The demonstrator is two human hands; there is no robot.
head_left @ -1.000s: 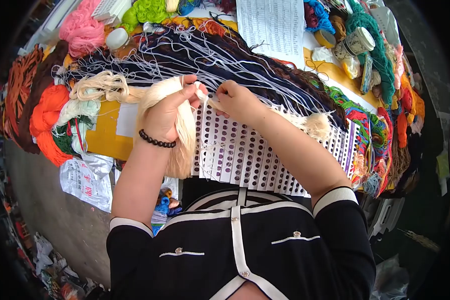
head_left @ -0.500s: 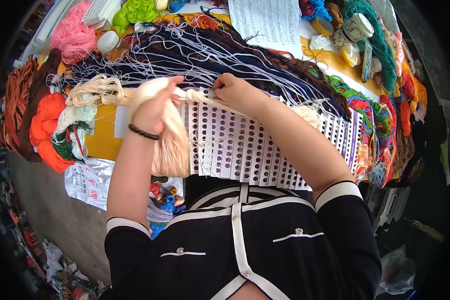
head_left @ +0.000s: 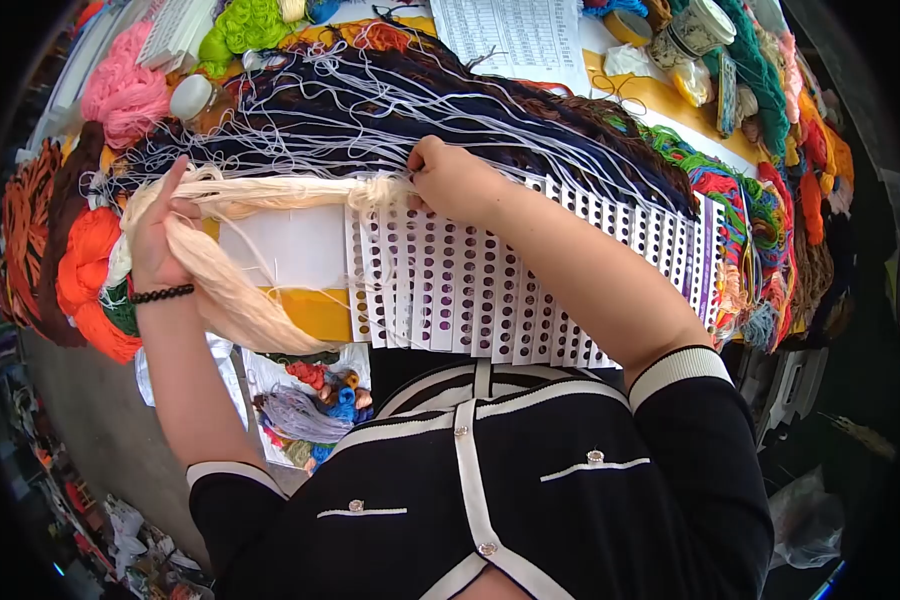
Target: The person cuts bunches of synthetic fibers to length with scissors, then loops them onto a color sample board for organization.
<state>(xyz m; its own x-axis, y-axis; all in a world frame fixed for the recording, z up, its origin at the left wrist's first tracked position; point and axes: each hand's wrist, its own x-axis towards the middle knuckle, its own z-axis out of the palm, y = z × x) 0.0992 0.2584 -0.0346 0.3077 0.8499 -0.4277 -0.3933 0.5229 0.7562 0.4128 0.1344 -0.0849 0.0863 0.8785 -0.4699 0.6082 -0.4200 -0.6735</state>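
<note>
A skein of cream thread (head_left: 235, 290) stretches across the table in front of me. My left hand (head_left: 162, 245) is at its left end, with the strands looped around it and one finger pointing up. From there one part runs right to a bunched end, and another hangs down toward the table's front edge. My right hand (head_left: 458, 182) is pinched closed beside the bunched end, at the top of the white cards with punched holes (head_left: 470, 290). Its fingertips are partly hidden, and loose fine strands trail below it over the cards.
Dark thread with white ties (head_left: 370, 100) lies behind the hands. Pink skeins (head_left: 128, 85), a lidded jar (head_left: 198, 100) and orange skeins (head_left: 95, 265) are at left. A printed sheet (head_left: 515, 40), a clear tub (head_left: 692, 35) and multicoloured threads (head_left: 735, 220) are farther back and right.
My left hand has moved left, drawing the cream skein out sideways and uncovering a white sheet and yellow surface. My right hand has shifted slightly left and stays pinched.
</note>
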